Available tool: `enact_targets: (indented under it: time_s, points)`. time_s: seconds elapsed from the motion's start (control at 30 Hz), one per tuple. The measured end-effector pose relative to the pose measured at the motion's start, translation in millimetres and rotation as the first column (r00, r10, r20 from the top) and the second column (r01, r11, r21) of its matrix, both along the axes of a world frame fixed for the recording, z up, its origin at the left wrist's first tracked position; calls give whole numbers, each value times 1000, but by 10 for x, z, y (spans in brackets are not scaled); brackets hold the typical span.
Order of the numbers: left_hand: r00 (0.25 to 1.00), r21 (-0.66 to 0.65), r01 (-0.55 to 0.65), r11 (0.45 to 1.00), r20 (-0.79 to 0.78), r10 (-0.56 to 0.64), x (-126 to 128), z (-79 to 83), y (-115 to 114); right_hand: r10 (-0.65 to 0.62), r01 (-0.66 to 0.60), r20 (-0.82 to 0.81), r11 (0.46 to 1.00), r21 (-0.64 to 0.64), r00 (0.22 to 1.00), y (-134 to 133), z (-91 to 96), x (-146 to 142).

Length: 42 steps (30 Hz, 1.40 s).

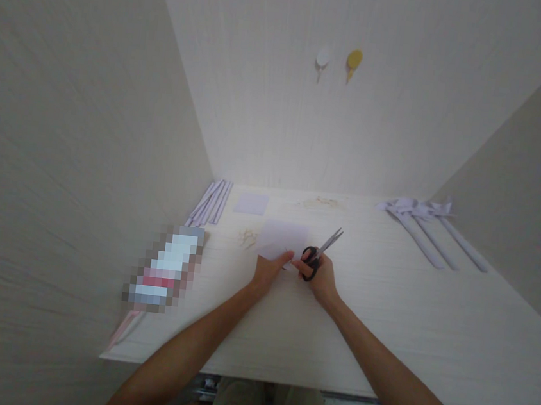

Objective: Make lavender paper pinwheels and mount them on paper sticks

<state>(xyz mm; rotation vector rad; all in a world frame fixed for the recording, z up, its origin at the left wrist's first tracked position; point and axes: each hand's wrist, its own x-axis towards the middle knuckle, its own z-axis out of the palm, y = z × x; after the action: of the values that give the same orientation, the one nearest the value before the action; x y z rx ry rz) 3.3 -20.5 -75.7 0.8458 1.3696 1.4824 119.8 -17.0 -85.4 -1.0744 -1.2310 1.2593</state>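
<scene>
A pale lilac sheet of paper (284,236) lies before me near the middle of the table. My left hand (269,272) is closed on its near edge, with the thumb on top. The black-handled scissors (328,244) are in my right hand (324,282), looped over its fingers. Their blades point away to the upper right, slightly apart and clear of the sheet. The thumb and fingertip of my right hand meet at the paper's near right edge, close to my left thumb; whether they pinch it is too small to tell.
Paper sticks (212,203) and a smaller lilac paper (251,203) lie back left. Thin tan pieces form piles (248,239). A pixelated device (170,263) rests at left. Folded paper shapes with sticks (415,210) are back right. White (323,57) and yellow hooks (354,59) hang on the wall.
</scene>
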Motion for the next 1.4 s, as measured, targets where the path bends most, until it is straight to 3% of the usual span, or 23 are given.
enact_targets:
  time_s: [0.47,0.6,0.77,0.9,1.1,1.3,1.4]
  points:
    - [993,-15,71,997,-92,-72,2,-58,10,-32,32,-12,999,-34,999,15,-22,-2]
    - [994,4,103,995,-31,-103,0,-55,12,-33,34,7,999,-39,999,12,-9,-3]
    - [999,48,43,998,27,-44,-44,-123,56,33,-30,69,999,-37,997,22,24,15]
    - [994,65,28,997,101,-34,-117,-175,138,173,-167,68,983,-78,983,-32,73,75]
    - [973,111,-34,993,233,8,-219,-129,214,448,-401,264,891,-213,854,-225,169,126]
    - [959,149,-109,983,278,64,-279,-102,225,531,-480,447,846,-231,720,-279,149,49]
    - [961,146,-96,985,271,54,-267,-106,218,530,-461,470,847,-263,706,-276,144,21]
